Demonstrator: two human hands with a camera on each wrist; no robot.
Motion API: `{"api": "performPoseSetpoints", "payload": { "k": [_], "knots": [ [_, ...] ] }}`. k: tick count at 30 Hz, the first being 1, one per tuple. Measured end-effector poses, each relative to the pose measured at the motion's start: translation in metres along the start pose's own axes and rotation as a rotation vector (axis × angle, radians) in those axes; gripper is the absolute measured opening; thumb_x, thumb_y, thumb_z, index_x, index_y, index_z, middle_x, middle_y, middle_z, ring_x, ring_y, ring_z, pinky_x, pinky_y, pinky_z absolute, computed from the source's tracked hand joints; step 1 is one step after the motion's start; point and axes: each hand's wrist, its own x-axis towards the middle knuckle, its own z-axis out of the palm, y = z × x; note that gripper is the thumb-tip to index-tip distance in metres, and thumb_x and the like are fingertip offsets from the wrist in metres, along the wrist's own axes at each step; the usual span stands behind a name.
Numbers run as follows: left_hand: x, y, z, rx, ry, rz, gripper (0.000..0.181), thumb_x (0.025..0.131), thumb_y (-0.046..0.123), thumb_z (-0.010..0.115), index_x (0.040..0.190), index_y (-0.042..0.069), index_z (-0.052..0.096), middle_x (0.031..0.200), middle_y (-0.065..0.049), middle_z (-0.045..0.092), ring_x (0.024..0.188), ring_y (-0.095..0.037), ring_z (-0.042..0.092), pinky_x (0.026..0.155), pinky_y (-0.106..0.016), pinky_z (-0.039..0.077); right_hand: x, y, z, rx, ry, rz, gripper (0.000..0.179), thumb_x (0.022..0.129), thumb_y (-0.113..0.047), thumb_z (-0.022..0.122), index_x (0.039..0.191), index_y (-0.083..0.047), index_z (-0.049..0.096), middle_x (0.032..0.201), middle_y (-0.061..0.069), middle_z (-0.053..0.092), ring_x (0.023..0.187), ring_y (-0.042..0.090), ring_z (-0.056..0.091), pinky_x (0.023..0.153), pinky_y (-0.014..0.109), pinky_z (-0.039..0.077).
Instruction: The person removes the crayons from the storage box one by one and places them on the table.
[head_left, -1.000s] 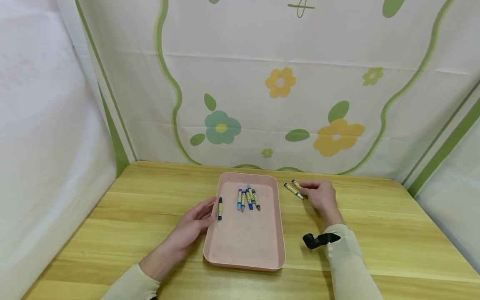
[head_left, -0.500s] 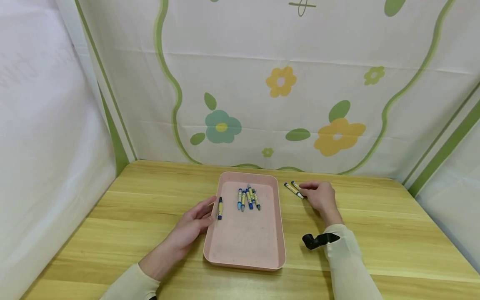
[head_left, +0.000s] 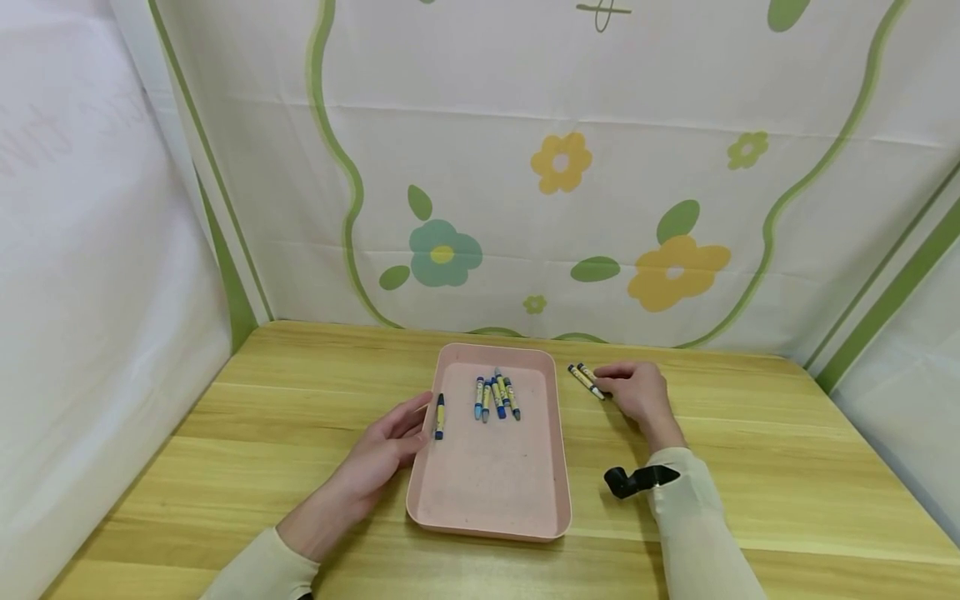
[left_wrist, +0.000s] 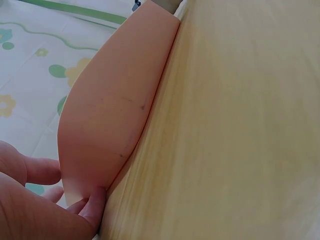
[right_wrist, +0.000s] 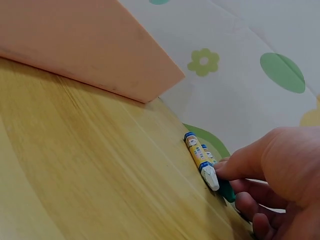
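My right hand [head_left: 639, 392] pinches a green-tipped crayon [head_left: 586, 371] at the table's back right. A white crayon [head_left: 585, 382] lies close beside it; in the right wrist view the white crayon [right_wrist: 200, 160] partly hides the green one [right_wrist: 226, 191]. Left of them is a shallow pink tray [head_left: 495, 492]. My left hand [head_left: 382, 450] rests against its left side, thumb and fingers relaxed at the wall. Seen from the left wrist, one fingertip [left_wrist: 97, 197] touches the tray wall low down near the table.
Several blue-and-yellow wrapped crayons [head_left: 500, 396] lie in a group at the tray's back. One dark crayon [head_left: 440, 417] is apart along its left wall. A white cloth [head_left: 495, 167] printed with flowers hangs behind the wooden table [head_left: 750, 467].
My right hand has shifted slightly left with the green crayon, and the gap to the white crayon has narrowed. My left hand and the tray stay in place.
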Motion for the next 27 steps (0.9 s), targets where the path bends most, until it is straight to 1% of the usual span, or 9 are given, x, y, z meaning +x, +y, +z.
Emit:
{"api": "performPoseSetpoints", "payload": {
  "k": [6, 16, 20, 27],
  "knots": [
    [-0.0012, 0.001, 0.0002, 0.005, 0.002, 0.0, 0.058, 0.106, 0.007, 0.056, 0.162, 0.02, 0.045, 0.17, -0.013, 0.041, 0.158, -0.035, 0.038, 0.124, -0.052, 0.04, 0.0002, -0.0014, 0.001, 0.009, -0.027, 0.016, 0.026, 0.097, -0.023, 0.076, 0.118, -0.008, 0.082, 0.135, 0.021, 0.072, 0.134, 0.039, 0.061, 0.112, 0.051, 0.048],
    [-0.0008, 0.0014, 0.0003, -0.007, -0.004, 0.002, 0.059, 0.106, 0.007, 0.056, 0.162, 0.019, 0.044, 0.17, -0.013, 0.041, 0.159, -0.035, 0.037, 0.126, -0.054, 0.037, 0.0005, -0.0025, 0.0005, 0.003, -0.031, 0.013, 0.026, 0.097, -0.023, 0.076, 0.117, -0.007, 0.082, 0.134, 0.02, 0.073, 0.134, 0.038, 0.06, 0.111, 0.049, 0.047],
    [-0.0004, 0.0008, 0.0005, -0.011, -0.006, 0.004, 0.059, 0.106, 0.006, 0.056, 0.162, 0.019, 0.045, 0.17, -0.014, 0.041, 0.159, -0.035, 0.037, 0.126, -0.055, 0.037, -0.0012, -0.0034, 0.0003, 0.013, -0.041, 0.026, 0.028, 0.098, -0.025, 0.075, 0.119, -0.008, 0.081, 0.136, 0.02, 0.071, 0.135, 0.038, 0.059, 0.111, 0.05, 0.047],
    [0.0004, -0.0007, 0.0004, -0.015, -0.006, 0.009, 0.058, 0.106, 0.006, 0.055, 0.162, 0.019, 0.045, 0.17, -0.014, 0.04, 0.159, -0.035, 0.036, 0.127, -0.056, 0.036, -0.0032, -0.0061, -0.0013, 0.038, -0.048, 0.025, 0.033, 0.1, -0.027, 0.072, 0.126, -0.007, 0.078, 0.14, 0.021, 0.07, 0.14, 0.039, 0.057, 0.117, 0.053, 0.044]
  ]
}}
